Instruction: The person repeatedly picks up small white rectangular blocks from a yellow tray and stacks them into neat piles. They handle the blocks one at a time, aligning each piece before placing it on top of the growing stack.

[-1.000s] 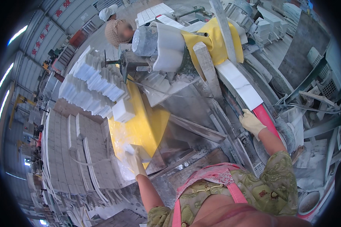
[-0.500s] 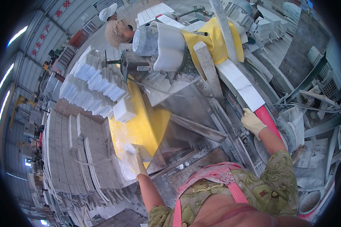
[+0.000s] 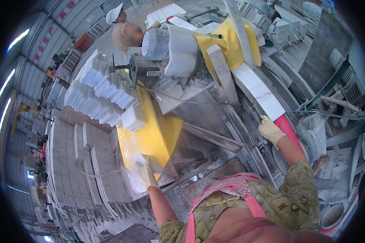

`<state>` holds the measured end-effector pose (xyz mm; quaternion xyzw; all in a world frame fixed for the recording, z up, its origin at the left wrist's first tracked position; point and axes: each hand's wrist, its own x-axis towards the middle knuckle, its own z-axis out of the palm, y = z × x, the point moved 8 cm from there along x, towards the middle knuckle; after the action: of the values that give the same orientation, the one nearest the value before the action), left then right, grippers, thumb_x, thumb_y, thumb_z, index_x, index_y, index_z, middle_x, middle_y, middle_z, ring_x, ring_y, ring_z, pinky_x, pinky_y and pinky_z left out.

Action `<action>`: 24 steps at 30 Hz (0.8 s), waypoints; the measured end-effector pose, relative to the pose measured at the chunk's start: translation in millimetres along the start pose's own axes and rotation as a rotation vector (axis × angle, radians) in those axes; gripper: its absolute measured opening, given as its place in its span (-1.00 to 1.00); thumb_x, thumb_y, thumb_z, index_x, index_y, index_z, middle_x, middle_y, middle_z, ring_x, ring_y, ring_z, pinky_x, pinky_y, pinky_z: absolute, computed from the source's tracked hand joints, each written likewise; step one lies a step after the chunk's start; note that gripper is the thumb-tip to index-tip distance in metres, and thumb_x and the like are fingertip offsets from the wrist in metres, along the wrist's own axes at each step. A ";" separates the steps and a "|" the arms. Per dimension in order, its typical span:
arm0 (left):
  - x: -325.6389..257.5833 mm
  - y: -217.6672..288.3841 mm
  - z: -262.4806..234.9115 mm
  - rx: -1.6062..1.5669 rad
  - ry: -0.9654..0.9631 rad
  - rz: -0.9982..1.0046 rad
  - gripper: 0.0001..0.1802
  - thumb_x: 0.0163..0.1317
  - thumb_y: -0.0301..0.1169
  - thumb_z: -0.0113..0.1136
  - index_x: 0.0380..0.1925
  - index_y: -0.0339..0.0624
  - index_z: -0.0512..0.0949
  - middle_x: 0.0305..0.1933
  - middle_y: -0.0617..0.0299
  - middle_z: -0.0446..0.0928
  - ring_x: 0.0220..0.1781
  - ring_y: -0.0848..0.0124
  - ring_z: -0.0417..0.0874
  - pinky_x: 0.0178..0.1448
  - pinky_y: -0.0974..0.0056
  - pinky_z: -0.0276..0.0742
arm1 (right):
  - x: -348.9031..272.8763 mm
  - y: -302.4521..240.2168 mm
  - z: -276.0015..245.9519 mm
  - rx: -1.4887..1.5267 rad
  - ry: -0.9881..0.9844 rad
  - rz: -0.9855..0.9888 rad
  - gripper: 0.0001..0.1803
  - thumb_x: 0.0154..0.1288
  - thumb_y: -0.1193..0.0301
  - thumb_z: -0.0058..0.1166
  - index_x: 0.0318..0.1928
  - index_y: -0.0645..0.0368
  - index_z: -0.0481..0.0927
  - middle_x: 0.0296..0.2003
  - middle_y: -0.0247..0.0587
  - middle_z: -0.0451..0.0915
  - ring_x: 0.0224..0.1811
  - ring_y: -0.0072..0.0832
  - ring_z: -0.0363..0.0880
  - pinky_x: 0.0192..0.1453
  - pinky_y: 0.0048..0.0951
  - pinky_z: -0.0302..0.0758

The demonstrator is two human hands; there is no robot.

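Observation:
My left hand (image 3: 146,173), in a pale glove, is closed at a small white stone block (image 3: 153,162) on the yellow sheet (image 3: 148,141). Its fingers lie against the block's near side and are partly hidden. To the right, my right hand (image 3: 270,129), gloved too, has its fingers curled at the side of the red conveyor belt (image 3: 287,130). What those fingers grip, if anything, I cannot make out. Just beyond this hand, white stone slabs (image 3: 258,91) lie end to end on the belt, coming from under a yellow flap (image 3: 235,44).
Rows of white tiles (image 3: 103,91) and another white block (image 3: 132,118) stand beyond my left hand. A motor (image 3: 155,43) and a slanted wooden post (image 3: 223,73) rise ahead. A co-worker (image 3: 126,34) is at the far left. Stone strips (image 3: 69,162) are stacked at left.
The white slabs have slid slightly toward me along the red belt. The co-worker has turned, and a gloved hand now reaches right, by the motor. My hands have hardly moved.

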<state>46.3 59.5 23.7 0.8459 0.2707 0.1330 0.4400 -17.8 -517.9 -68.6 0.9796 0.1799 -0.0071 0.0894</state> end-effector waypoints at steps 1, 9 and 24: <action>-0.3 0.5 0.0 0.007 0.002 0.007 -0.40 0.20 -0.30 0.30 0.12 -0.53 0.39 0.03 -0.33 0.58 0.02 -0.06 0.64 0.10 0.04 0.50 | 0.2 1.0 0.0 -0.002 0.002 0.012 -0.85 0.00 0.53 0.06 -0.51 0.30 0.69 -0.50 0.07 0.65 -0.15 -0.16 0.68 0.57 -0.19 0.20; -4.6 6.2 -1.7 0.012 0.004 0.019 -0.37 0.20 -0.29 0.30 0.15 -0.52 0.38 0.07 -0.33 0.57 0.04 -0.07 0.63 0.13 0.03 0.50 | -1.3 -1.4 -0.5 -0.038 0.006 -0.018 -0.84 0.02 0.51 0.06 -0.51 0.30 0.69 -0.49 0.04 0.66 -0.17 -0.19 0.67 0.56 -0.19 0.20; -6.0 8.5 -2.0 0.002 0.005 0.001 -0.36 0.19 -0.28 0.30 0.16 -0.49 0.37 0.06 -0.30 0.57 0.01 -0.03 0.64 0.10 0.06 0.53 | 1.1 2.4 6.2 0.020 0.003 0.025 -0.82 0.04 0.53 0.02 -0.48 0.33 0.69 -0.47 0.08 0.66 -0.14 -0.17 0.68 0.55 -0.20 0.23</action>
<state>43.4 53.4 31.9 0.8462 0.2715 0.1351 0.4382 -15.8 -520.8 -74.3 0.9826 0.1677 -0.0062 0.0796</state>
